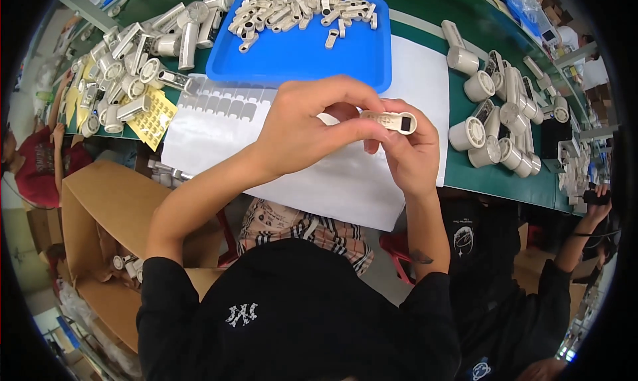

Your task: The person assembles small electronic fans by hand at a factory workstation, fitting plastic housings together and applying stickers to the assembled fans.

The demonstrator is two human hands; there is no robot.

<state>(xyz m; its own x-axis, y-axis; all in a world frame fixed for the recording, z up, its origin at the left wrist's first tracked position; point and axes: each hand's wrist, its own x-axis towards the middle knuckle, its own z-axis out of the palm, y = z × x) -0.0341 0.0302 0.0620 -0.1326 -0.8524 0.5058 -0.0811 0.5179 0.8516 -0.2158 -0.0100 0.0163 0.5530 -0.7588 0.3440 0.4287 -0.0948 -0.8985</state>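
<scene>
Above the white sheet (292, 175), both my hands hold a small cream plastic piece (385, 120). It is long and narrow, with a rounded end, a dark square window and raised marks on its face. My left hand (316, 118) pinches its left end between thumb and fingers. From the right, my right hand (413, 152) grips it, thumb below the rounded end and fingers behind. Just beyond my hands lies a blue tray (299, 62), with a heap of similar small cream pieces (286, 12) along its far side.
Piles of white cylindrical devices with handles stand at left (133, 62) and right (505, 115) on the green table (458, 172). Beside the left pile lie a yellow label sheet (156, 115) and a strip with grey shapes (229, 102). A cardboard box (119, 201) is lower left; co-workers sit either side.
</scene>
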